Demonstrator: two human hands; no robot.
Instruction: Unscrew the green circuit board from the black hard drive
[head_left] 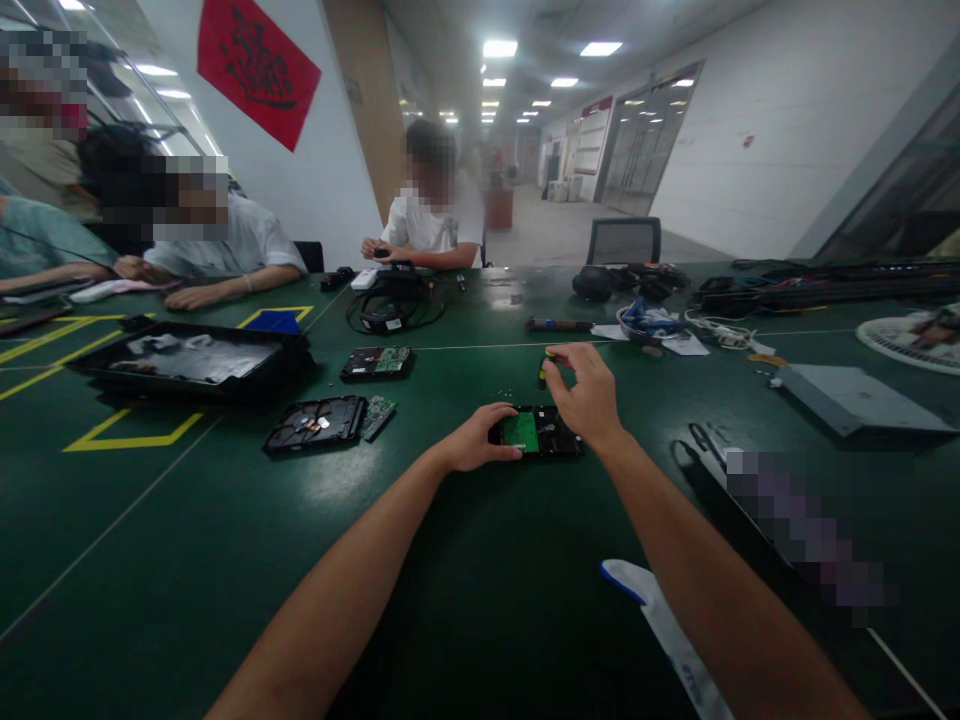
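Note:
A hard drive (559, 432) with a green circuit board lies flat on the dark green table in front of me. My left hand (484, 437) grips its left end, thumb on the near edge and fingers on the far edge. Above the drive, my right hand (586, 388) pinches a small screwdriver (541, 378) with a yellow and black handle, held upright. Its tip is hard to make out against the drive. Several tiny screws (506, 393) lie just beyond the drive.
To the left lie another hard drive (376, 363), an opened drive casing (315, 424), a loose circuit board (378, 417) and a black tray (191, 360). At right sit a grey metal box (862, 400) and cables (825, 285). Co-workers (431, 215) sit across the table.

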